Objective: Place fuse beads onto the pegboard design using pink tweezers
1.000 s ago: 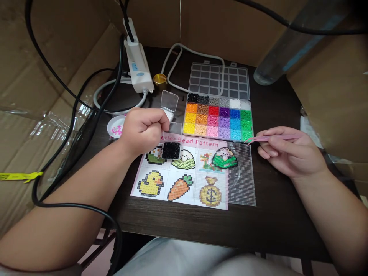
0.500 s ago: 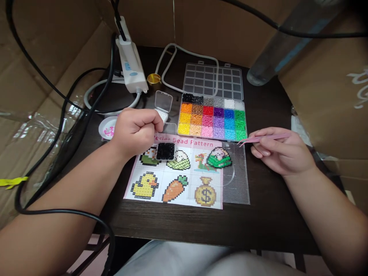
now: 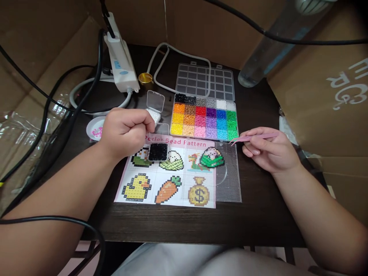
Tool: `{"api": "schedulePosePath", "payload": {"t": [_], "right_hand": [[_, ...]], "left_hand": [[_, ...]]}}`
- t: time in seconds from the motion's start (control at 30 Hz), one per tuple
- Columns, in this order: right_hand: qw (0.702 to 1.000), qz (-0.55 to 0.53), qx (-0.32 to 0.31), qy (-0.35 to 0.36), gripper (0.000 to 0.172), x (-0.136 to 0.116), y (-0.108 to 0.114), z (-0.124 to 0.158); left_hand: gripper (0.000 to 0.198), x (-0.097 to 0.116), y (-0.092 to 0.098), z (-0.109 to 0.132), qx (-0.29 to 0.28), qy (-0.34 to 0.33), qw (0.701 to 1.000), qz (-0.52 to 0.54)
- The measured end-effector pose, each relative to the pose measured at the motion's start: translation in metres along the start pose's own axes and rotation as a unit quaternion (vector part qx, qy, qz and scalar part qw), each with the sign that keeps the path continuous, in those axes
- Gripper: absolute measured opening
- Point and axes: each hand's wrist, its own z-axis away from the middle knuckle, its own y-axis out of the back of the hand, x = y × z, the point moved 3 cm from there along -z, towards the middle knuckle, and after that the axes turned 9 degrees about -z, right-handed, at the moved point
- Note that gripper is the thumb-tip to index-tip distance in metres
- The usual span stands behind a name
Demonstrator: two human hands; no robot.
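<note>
My left hand (image 3: 125, 132) is closed, its knuckles up, next to a small clear box of black beads (image 3: 158, 151) with its lid raised. What its fingers hold, if anything, is hidden. Pink tweezers (image 3: 266, 136) lie in the grip of my right hand (image 3: 270, 157), their bent tips pointing left near the bead case's lower right corner. Below those tips a clear pegboard (image 3: 230, 184) overlaps the printed pattern sheet (image 3: 169, 205). On the board sits a green, white and pink bead figure (image 3: 212, 158) with dark edging.
Behind the sheet stands an open case of many-coloured beads (image 3: 211, 120). A small box of white beads (image 3: 154, 115), a dish of pink beads (image 3: 94, 128) and a gold cup (image 3: 145, 78) are to the left. A power strip (image 3: 123, 63) and black cables (image 3: 61, 218) surround my left arm.
The whole view has shifted, so the things appear slightly farther left. Both hands keep the same pose, and the tweezers stay in my right hand.
</note>
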Motion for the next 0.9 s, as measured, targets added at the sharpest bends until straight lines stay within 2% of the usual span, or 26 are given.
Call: {"api": "schedulePosePath", "payload": {"t": [0.4,0.73,0.9], "right_hand": [[0.999,0.008,-0.019,0.031,0.034,0.007,0.008,-0.003],[0.998,0.022,-0.037,0.052,0.041,0.008,0.010,-0.004],[0.998,0.001,-0.035,0.055,0.036,0.014,0.012,-0.003]], "left_hand": [[0.025,-0.004,0.000,-0.001,0.005,-0.038,0.999,0.006],[0.031,-0.011,-0.003,0.010,-0.018,-0.001,1.000,0.008],[0.028,-0.010,-0.004,0.010,-0.025,-0.003,0.999,0.020]]}}
